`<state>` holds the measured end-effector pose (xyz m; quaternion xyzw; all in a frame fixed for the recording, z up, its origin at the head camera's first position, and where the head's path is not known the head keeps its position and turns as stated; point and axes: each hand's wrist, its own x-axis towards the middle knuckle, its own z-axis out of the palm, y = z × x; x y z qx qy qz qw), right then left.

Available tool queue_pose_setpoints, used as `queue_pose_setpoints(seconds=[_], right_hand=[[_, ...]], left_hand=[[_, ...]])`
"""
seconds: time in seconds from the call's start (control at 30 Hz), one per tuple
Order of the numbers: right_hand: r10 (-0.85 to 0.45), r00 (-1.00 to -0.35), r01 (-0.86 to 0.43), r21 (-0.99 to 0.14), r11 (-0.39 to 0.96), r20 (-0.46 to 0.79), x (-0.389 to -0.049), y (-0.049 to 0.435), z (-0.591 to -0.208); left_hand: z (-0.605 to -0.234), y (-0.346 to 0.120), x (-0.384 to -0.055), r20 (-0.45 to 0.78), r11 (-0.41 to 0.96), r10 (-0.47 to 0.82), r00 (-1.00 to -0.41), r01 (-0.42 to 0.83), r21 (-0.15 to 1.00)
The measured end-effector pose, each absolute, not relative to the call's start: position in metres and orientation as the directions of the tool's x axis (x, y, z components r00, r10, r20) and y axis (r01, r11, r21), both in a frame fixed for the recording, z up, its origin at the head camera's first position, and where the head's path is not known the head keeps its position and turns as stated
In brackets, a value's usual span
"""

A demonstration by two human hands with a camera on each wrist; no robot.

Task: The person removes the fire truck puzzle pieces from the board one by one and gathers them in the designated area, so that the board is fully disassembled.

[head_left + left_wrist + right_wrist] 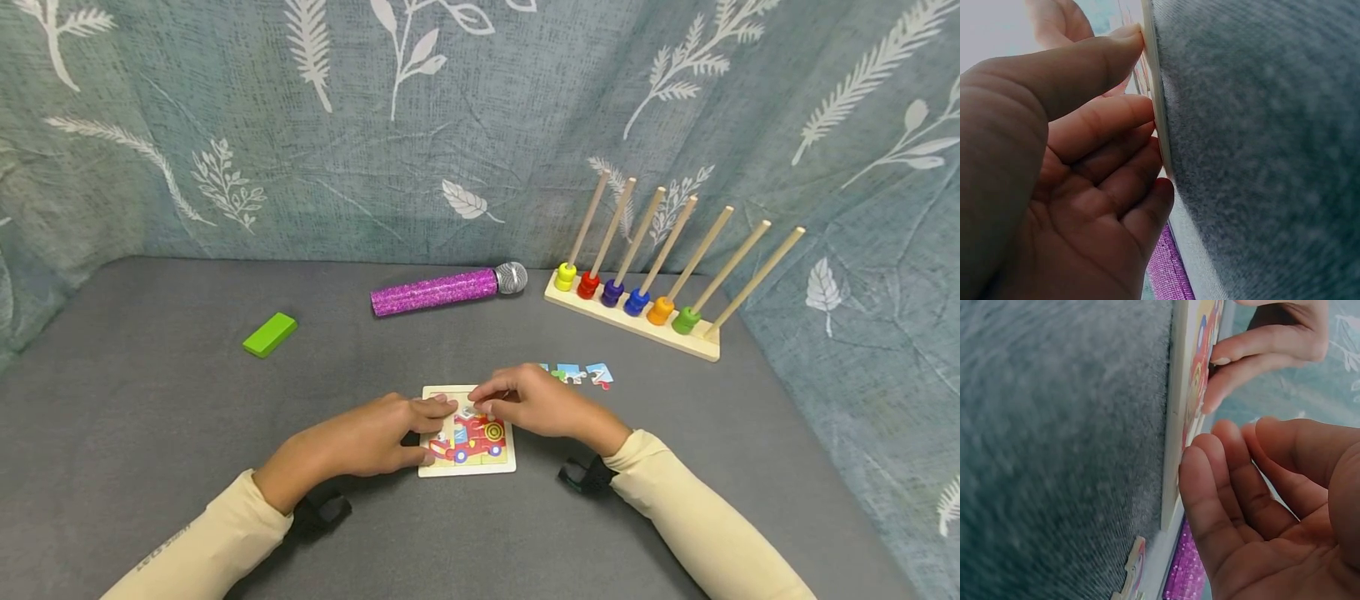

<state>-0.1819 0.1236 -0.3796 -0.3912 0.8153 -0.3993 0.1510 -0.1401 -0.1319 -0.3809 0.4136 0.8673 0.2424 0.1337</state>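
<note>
Two bare hands at a small square wooden jigsaw board (480, 471) with pale rim, lying flat on dark grey cloth surface (187, 458). Red vehicle picture (480, 437) with blue-and-white wheels, inside the rim. Left hand (367, 437): fingers relaxed, almost straight, resting on board's left part, thumb at its left edge. Right hand (551, 402): fingers loosely bent over board's far right corner, thumb close to them. Piece pinched or not: cannot tell. Small grey-and-white patch (468, 411) by those fingertips, on or just above board. Loose blue, white, green and red jigsaw pieces (568, 372) beyond board to the right, partly covered by right hand. Purple glittery microphone (435, 292) with silver mesh head, well beyond board. Pale wooden rack (630, 322) of seven slanting-looking pegs with coloured rings, farther off to board's right. Flat bright green block (270, 335), beyond and left of board. Grey-blue curtain (337, 167) with white leaf print, past board. Cream sleeves (217, 533) and black wrist straps (326, 512) on both arms, either side of board.
</note>
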Motion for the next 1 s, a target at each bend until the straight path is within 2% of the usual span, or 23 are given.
queue_pose_setpoints(seconds=[0.17, 0.47, 1.0], right_hand=[[-0.767, -0.638, -0.552, -0.736, 0.391, 0.071, -0.1829, 0.1218, -0.3807], [-0.769, -0.639, -0.532, -0.734, 0.422, 0.021, -0.1825, 0.119, -0.3788], [-0.776, -0.631, -0.482, -0.789, 0.382, 0.01, -0.1833, 0.1169, -0.3797]], left_hand=[[-0.3784, -0.1321, -0.1398, -0.019, 0.533, 0.787, -0.617, 0.664, 0.525], [-0.379, -0.1313, -0.1403, -0.017, 0.534, 0.785, -0.619, 0.663, 0.525], [-0.3792, -0.1299, -0.1406, 0.004, 0.519, 0.789, -0.614, 0.671, 0.529]])
